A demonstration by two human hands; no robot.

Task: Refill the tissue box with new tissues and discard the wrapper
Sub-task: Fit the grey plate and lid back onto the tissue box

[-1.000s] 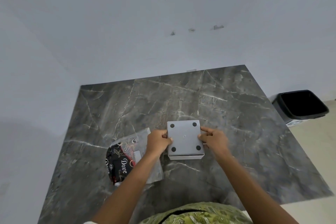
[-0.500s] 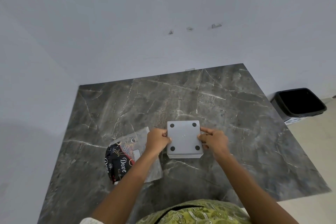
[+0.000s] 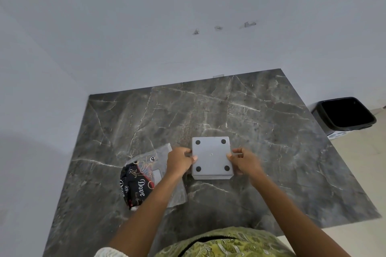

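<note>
A square grey tissue box [image 3: 211, 157] lies upside down on the dark marble table [image 3: 271, 152], its base with four black round feet facing up. My left hand [image 3: 180, 160] grips its left edge and my right hand [image 3: 244, 160] grips its right edge. Left of the box, partly under my left forearm, lies a plastic wrapper [image 3: 144, 175], black and red at one end with "Dove" printed on it, clear at the other. No tissues are visible.
A black waste bin [image 3: 345, 115] stands on the floor past the table's right edge. White walls close the table's far side and left side. My green patterned clothing shows at the bottom.
Both hands keep their hold on the upturned box in the same spot. Only the camera has shifted slightly.
</note>
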